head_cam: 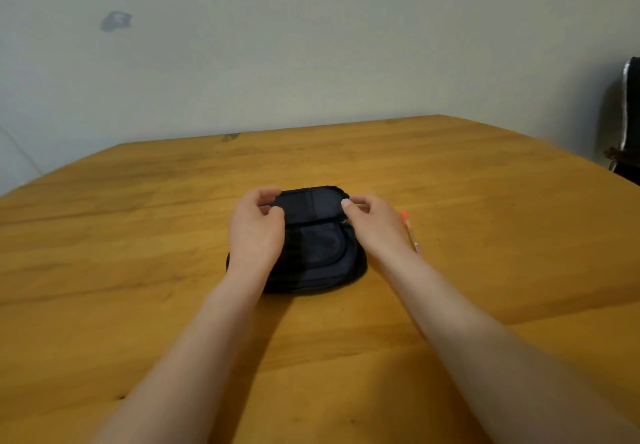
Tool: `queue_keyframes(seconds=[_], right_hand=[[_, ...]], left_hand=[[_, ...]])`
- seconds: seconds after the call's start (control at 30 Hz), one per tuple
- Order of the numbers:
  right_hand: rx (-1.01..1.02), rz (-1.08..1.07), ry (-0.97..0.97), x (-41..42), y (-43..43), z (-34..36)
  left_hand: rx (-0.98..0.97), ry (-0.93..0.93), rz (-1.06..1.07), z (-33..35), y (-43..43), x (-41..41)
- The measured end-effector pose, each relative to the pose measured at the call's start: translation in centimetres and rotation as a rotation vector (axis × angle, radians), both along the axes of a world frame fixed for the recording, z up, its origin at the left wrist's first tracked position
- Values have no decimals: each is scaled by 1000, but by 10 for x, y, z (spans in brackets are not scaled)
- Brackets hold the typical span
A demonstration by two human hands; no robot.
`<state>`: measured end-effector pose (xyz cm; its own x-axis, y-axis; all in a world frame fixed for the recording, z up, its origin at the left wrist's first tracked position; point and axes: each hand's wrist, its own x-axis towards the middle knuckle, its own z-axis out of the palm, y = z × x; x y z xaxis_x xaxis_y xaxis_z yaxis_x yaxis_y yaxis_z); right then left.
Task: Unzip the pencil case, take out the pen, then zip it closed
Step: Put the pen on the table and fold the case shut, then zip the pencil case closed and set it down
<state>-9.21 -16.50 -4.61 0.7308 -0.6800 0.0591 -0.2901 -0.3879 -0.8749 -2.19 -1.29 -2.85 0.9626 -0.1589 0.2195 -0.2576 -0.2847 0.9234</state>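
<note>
Left hand (255, 225), right hand (372, 222) pinching.

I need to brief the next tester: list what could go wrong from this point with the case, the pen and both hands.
1. The pen lies on the table right beside the right hand; a wrist sweep could knock it away.
2. Both hands grip the far end of the pencil case, the left hand covering its left side, so the zipper pull is hard to see and fabric might snag.
3. Nothing anchors the case, so pulling may drag it.
</note>
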Motion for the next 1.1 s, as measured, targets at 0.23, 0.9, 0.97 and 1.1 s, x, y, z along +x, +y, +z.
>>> queue_keyframes(seconds=[0.23, 0.9, 0.97, 1.1], right_hand=[[42, -21, -18, 17, 0, -13], [109, -92, -253, 23, 2, -33], [116, -85, -278, 23, 3, -32], [119, -77, -324, 21, 4, -32]], left_hand=[[63, 11, 59, -12, 23, 17], [-86, 234, 92, -21, 42, 32], [-124, 223, 97, -19, 44, 31], [-138, 170, 122, -18, 47, 32]])
